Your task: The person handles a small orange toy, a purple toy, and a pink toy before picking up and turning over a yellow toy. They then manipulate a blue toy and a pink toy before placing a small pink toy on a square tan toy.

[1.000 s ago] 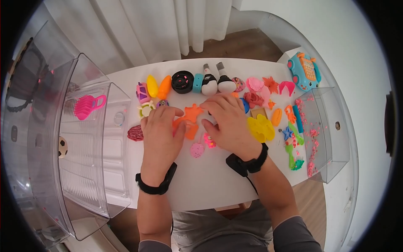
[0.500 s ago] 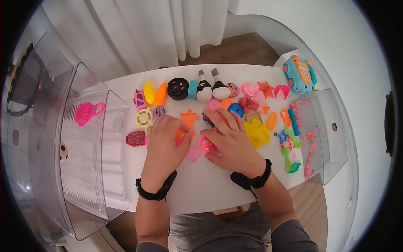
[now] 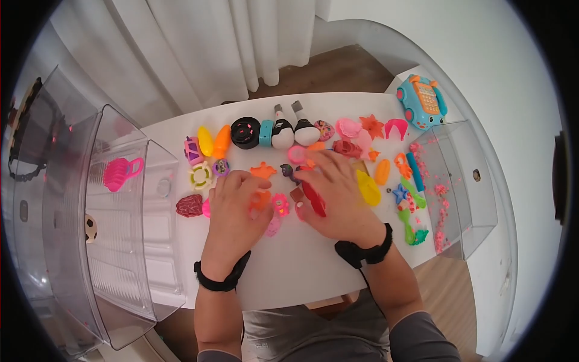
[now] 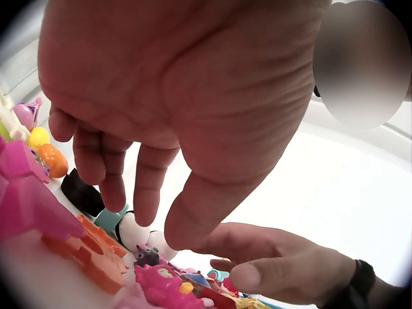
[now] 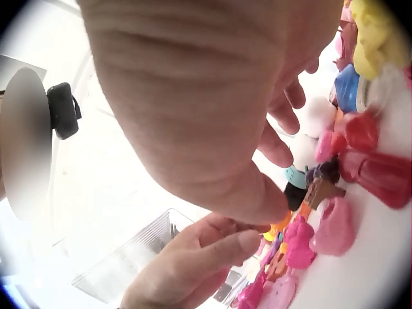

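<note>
My left hand (image 3: 232, 214) hangs over the table with fingers loosely bent and nothing in them, above an orange toy piece (image 3: 260, 199). An orange splayed shape (image 3: 263, 170) lies just beyond its fingertips. My right hand (image 3: 341, 202) is spread low over the toys, fingers relaxed. A translucent red toy piece (image 3: 314, 200) shows between its thumb and index finger, beside a brown block (image 5: 324, 192). Between the hands lie a pink toy figure (image 3: 281, 205) and a pale pink speckled disc (image 3: 273, 226). A small dark figurine (image 3: 288, 172) stands beyond the right thumb.
Along the back sit a black wheel-like toy (image 3: 246, 133), two white-and-black bulb-shaped toys (image 3: 282, 134) and a toy phone (image 3: 422, 102). Clear plastic bins stand left (image 3: 163, 229) and right (image 3: 464, 199). A yellow toy (image 3: 368, 187) lies partly under the right hand.
My right hand has drawn back slightly and to the right, over the yellow toy. The red piece and brown block now show by its thumb. The left hand stays nearly in place.
</note>
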`<action>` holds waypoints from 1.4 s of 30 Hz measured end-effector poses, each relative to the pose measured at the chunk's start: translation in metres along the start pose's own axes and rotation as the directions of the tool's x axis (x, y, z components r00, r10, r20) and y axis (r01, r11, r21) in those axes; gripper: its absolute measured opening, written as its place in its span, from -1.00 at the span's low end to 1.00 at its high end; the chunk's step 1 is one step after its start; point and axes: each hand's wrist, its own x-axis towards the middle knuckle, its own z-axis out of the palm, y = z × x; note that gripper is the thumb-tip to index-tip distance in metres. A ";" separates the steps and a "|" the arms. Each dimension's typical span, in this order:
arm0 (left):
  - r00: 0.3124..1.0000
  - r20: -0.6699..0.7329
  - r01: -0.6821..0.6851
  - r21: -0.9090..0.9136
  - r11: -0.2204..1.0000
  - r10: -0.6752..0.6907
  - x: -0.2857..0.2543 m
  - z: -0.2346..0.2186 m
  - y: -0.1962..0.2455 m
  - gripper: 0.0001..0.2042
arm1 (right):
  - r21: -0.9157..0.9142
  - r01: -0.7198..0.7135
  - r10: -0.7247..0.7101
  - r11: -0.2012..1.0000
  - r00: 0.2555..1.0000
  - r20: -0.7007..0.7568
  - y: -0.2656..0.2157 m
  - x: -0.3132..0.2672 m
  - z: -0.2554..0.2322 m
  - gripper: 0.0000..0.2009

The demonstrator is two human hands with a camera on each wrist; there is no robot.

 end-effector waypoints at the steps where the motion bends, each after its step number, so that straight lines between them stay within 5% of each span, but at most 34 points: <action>1: 1.000 0.014 -0.021 -0.012 1.000 0.021 0.000 -0.001 0.001 -0.68 | -0.027 -0.018 0.017 0.999 1.000 -0.017 0.004 0.000 -0.003 -0.57; 14: 0.993 0.037 -0.121 0.183 0.976 0.116 -0.006 0.019 0.007 -0.62 | -0.111 0.040 -0.044 0.993 0.998 -0.036 0.008 -0.001 0.012 -0.68; 20: 0.996 -0.069 -0.030 0.245 0.969 0.048 -0.002 0.018 0.001 -0.60 | -0.113 0.037 -0.042 0.993 0.998 -0.043 0.002 0.003 0.014 -0.82; 29: 0.989 -0.144 -0.003 0.098 0.995 0.017 0.002 0.016 -0.003 -0.66 | -0.111 -0.010 -0.010 0.994 0.984 -0.178 0.013 0.005 0.017 -0.70; 35: 0.979 -0.128 0.130 -0.222 0.966 -0.161 0.010 0.018 0.013 -0.84 | -0.153 -0.020 -0.005 0.988 0.986 -0.165 0.007 0.007 0.022 -0.74; 37: 0.954 -0.009 0.253 -0.511 0.822 -0.299 0.014 0.018 0.021 -0.84 | -0.195 -0.044 0.016 0.980 0.990 -0.143 0.007 0.007 0.024 -0.75; 42: 0.926 -0.002 0.296 -0.616 0.730 -0.377 0.018 0.042 0.031 -0.89 | -0.169 -0.036 0.008 0.985 0.986 -0.165 0.011 0.004 0.026 -0.74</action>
